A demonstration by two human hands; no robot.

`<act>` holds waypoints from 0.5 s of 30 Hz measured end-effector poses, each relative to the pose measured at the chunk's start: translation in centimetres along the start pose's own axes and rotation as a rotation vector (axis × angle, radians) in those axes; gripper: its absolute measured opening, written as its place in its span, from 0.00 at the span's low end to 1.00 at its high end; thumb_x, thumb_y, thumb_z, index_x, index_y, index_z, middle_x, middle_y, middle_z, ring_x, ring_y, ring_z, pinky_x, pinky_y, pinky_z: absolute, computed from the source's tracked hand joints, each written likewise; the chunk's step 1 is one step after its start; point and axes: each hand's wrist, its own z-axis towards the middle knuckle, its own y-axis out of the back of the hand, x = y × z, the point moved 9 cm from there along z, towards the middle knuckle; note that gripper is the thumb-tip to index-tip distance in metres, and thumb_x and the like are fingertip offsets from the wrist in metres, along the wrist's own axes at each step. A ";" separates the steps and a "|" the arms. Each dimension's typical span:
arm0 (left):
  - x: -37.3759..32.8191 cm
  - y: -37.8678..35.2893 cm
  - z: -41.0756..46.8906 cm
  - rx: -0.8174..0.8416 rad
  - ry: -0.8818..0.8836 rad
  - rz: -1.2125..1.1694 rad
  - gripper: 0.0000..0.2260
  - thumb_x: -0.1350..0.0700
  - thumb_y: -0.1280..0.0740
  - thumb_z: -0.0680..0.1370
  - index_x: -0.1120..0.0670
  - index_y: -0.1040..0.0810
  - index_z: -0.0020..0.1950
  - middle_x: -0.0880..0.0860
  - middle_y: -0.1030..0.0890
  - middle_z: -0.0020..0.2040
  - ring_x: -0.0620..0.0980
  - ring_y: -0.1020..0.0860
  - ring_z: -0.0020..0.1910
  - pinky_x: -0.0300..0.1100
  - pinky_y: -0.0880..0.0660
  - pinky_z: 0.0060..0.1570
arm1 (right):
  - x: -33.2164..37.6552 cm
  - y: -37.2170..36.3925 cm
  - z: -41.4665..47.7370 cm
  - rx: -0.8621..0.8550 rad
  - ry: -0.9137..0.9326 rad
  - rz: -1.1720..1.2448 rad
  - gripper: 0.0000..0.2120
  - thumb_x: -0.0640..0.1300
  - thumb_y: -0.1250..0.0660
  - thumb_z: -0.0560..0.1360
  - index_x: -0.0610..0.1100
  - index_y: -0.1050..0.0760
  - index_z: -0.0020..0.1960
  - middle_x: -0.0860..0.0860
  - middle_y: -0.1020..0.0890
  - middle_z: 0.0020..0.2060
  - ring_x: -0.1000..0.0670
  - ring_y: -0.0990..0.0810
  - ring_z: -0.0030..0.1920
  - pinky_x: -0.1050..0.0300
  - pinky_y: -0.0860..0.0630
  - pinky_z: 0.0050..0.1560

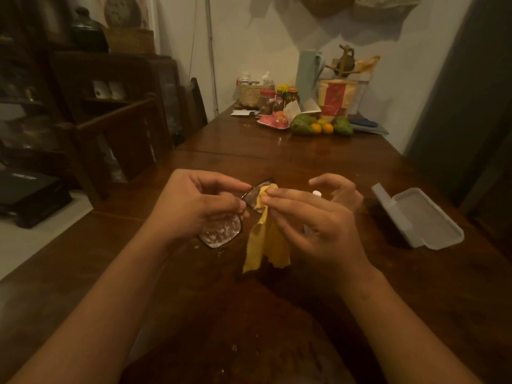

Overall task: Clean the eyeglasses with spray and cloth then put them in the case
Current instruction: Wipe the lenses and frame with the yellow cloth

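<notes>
Yellow cloth (pixel 266 239) hangs from the right hand (pixel 313 225), whose grip pinches it against the far lens of the eyeglasses (pixel 221 231). The left hand (pixel 194 206) pinches the frame above the tabletop (pixel 304 162). Right of both, the open case (pixel 424 217) lies apart, close to the tabletop's right edge.

a home dining room: long wooden table (pixel 332 167) with fruit (pixel 315 126), jars (pixel 273 102), dark cupboard (pixel 116 106).
</notes>
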 end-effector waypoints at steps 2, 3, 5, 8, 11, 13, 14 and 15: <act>0.0 0.0 0.0 0.004 0.005 0.001 0.11 0.71 0.28 0.69 0.59 0.15 0.46 0.63 0.15 0.37 0.56 0.15 0.36 0.45 0.18 0.42 | 0.1 0.0 0.1 -0.014 -0.013 -0.017 0.12 0.39 0.25 0.76 0.44 0.16 0.59 0.50 0.15 0.58 0.54 0.16 0.58 0.70 0.41 0.68; 0.1 -0.1 0.0 0.006 0.009 -0.007 0.11 0.72 0.28 0.69 0.59 0.15 0.46 0.63 0.15 0.37 0.55 0.15 0.36 0.45 0.18 0.42 | 0.4 -0.3 0.1 -0.009 -0.010 -0.006 0.12 0.39 0.26 0.77 0.44 0.16 0.60 0.50 0.16 0.59 0.54 0.17 0.59 0.68 0.40 0.68; 0.1 -0.1 0.0 0.002 0.014 -0.025 0.11 0.73 0.29 0.69 0.60 0.15 0.45 0.62 0.15 0.36 0.54 0.15 0.35 0.43 0.18 0.40 | 1.0 -0.9 -0.1 0.017 0.019 0.000 0.13 0.42 0.28 0.78 0.45 0.18 0.62 0.51 0.17 0.62 0.54 0.18 0.62 0.59 0.36 0.69; 0.2 0.1 0.0 -0.014 0.020 -0.013 0.11 0.72 0.28 0.68 0.59 0.14 0.45 0.61 0.15 0.37 0.53 0.16 0.35 0.42 0.18 0.40 | 0.8 -1.5 -0.5 0.068 0.034 -0.001 0.13 0.47 0.32 0.81 0.50 0.20 0.65 0.54 0.19 0.65 0.50 0.19 0.63 0.38 0.29 0.63; 0.0 0.0 0.0 -0.006 0.017 -0.005 0.11 0.72 0.28 0.68 0.59 0.14 0.45 0.62 0.15 0.37 0.54 0.16 0.35 0.43 0.18 0.40 | -0.5 -1.2 -0.6 0.085 0.001 0.033 0.13 0.48 0.34 0.82 0.50 0.21 0.65 0.53 0.19 0.65 0.49 0.20 0.65 0.36 0.25 0.59; -0.1 0.0 -0.1 0.000 0.015 -0.014 0.11 0.72 0.28 0.68 0.59 0.14 0.45 0.63 0.15 0.36 0.54 0.16 0.34 0.42 0.18 0.38 | -1.3 -1.0 -0.7 0.070 -0.042 0.030 0.13 0.47 0.34 0.82 0.49 0.21 0.66 0.52 0.19 0.65 0.47 0.20 0.65 0.36 0.24 0.59; -0.1 0.0 -0.1 -0.002 0.011 -0.016 0.11 0.71 0.28 0.68 0.59 0.14 0.45 0.63 0.15 0.36 0.54 0.16 0.34 0.41 0.19 0.37 | -1.5 -1.0 -0.8 0.071 -0.063 0.018 0.14 0.48 0.35 0.82 0.50 0.23 0.67 0.53 0.20 0.66 0.45 0.21 0.66 0.36 0.24 0.59; -0.2 0.0 -0.1 -0.004 0.006 -0.014 0.11 0.71 0.28 0.68 0.59 0.14 0.45 0.63 0.15 0.36 0.54 0.16 0.34 0.41 0.19 0.37 | -1.5 -1.2 -0.8 0.082 -0.081 0.003 0.15 0.50 0.36 0.83 0.52 0.25 0.68 0.55 0.22 0.67 0.45 0.22 0.67 0.36 0.25 0.59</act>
